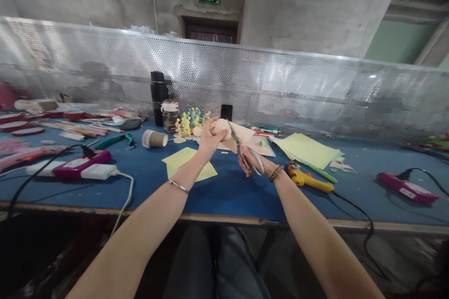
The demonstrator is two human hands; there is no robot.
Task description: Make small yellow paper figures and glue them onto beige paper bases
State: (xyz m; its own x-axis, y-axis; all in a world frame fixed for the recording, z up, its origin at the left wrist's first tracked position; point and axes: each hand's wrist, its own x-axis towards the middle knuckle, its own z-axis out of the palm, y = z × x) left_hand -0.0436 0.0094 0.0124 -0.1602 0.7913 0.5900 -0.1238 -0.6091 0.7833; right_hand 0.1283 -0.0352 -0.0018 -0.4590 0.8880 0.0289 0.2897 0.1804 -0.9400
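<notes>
**Your hands, just apart, over a blue worktable (231, 196)**

Your left hand (209, 140) grips a rounded cream-coloured piece (220, 128) above the table; your right hand (249, 163) is clamped on silver metal scissors (245, 152), their tips at the piece's edge. A pale yellow paper sheet (187, 163) lies nearby, left; a yellow glue gun (308, 180), right.

Two hands (210, 139) (250, 161), one pair of scissors (245, 152), one paper cutout (220, 128), one glue gun (308, 180)
</notes>
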